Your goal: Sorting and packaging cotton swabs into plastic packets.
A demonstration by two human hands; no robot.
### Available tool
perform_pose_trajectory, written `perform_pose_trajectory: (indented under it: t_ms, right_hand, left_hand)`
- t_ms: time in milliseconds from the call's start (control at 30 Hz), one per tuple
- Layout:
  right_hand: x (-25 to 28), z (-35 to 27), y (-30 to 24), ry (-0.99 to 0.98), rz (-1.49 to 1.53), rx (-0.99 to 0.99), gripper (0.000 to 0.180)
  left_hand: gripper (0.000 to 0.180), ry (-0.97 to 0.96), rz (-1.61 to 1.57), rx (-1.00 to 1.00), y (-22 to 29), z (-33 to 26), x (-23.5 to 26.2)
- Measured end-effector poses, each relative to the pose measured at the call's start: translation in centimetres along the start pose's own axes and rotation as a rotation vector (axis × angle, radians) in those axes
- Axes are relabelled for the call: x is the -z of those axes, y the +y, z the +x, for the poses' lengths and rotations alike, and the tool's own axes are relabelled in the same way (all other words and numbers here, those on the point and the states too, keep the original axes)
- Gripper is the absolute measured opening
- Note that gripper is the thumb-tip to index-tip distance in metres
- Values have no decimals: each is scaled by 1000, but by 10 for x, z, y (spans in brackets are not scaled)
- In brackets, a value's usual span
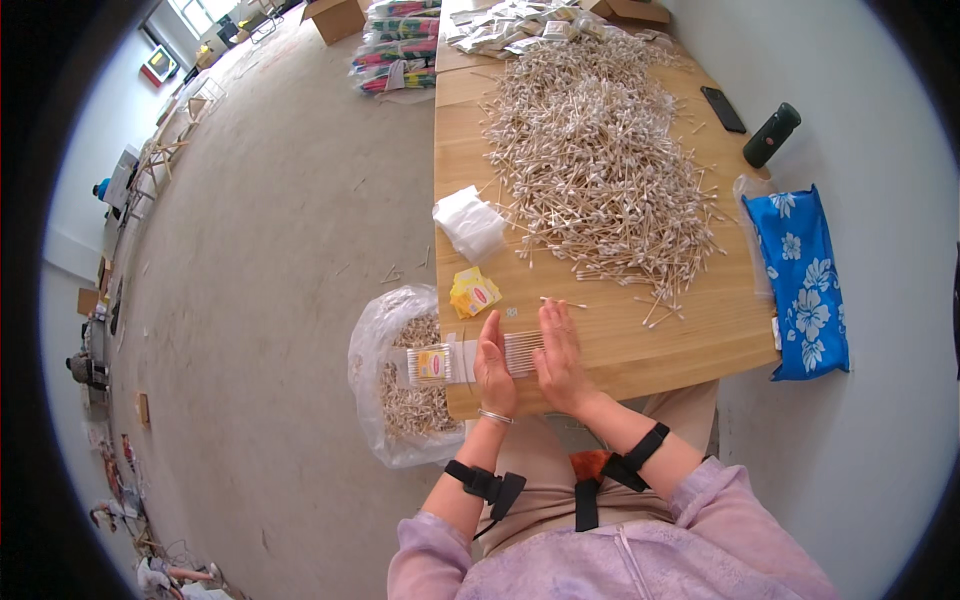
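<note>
On the wooden table's near edge, a row of cotton swabs [523,352] lies crosswise between my hands. My left hand [495,372] stands on edge at the row's left end, fingers stretched out. At the right end is my right hand [561,358], also with straight fingers, its palm turned toward the swabs. Whether the palms press on the tips is hard to see. Left of my left hand, a clear packet of cotton swabs [430,365] with a yellow label sits at the table's left edge. Small yellow cards [474,292] and clear plastic bags [469,222] lie farther back.
A large heap of loose cotton swabs [600,150] covers the table's far part, with filled packets [520,25] behind it. Along the right are a phone [723,109], a dark green bottle [772,135] and a blue flowered pack [800,280]. A plastic sack [368,400] of swabs stands below left.
</note>
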State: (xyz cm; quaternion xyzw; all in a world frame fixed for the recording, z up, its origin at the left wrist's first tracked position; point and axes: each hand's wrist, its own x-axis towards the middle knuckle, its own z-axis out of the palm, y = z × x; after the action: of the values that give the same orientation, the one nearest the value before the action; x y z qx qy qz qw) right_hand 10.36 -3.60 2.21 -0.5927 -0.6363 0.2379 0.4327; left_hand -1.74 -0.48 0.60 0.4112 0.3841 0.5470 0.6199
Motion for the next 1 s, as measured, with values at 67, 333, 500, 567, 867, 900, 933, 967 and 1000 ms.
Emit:
perform_pose_trajectory:
  t_ms: [67, 333, 500, 567, 867, 900, 933, 967, 1000]
  right_hand:
    - [14, -4, -10, -148, -437, 25, 67]
    - [9, -15, -6, -392, -652, 68, 86]
    - [5, -20, -7, -352, -681, 88, 92]
    - [7, -14, -7, -390, -676, 69, 99]
    - [12, -16, -6, -366, -663, 119, 98]
    - [12, -16, -4, -368, -665, 122, 98]
    - [12, -17, -4, -379, -693, 119, 96]
    - [11, -17, -5, -390, -722, 116, 93]
    - [9, -17, -5, -393, -723, 119, 93]
  left_hand:
    - [72, -2, 0, -15, -3, -2, 3]
    - [68, -1, 115, -21, -1, -4, 3]
    - [57, -31, 306, -67, 3, -11, 11]
    - [53, -43, 390, -82, 6, -16, 16]
    - [40, -253, 983, -334, 27, -46, 26]
    - [43, -336, 1054, -372, 29, -49, 24]
    - [45, -419, 1126, -408, 32, -52, 23]
    - [45, -415, 1126, -407, 34, -54, 23]
    - [47, -426, 1149, -388, 36, -54, 22]
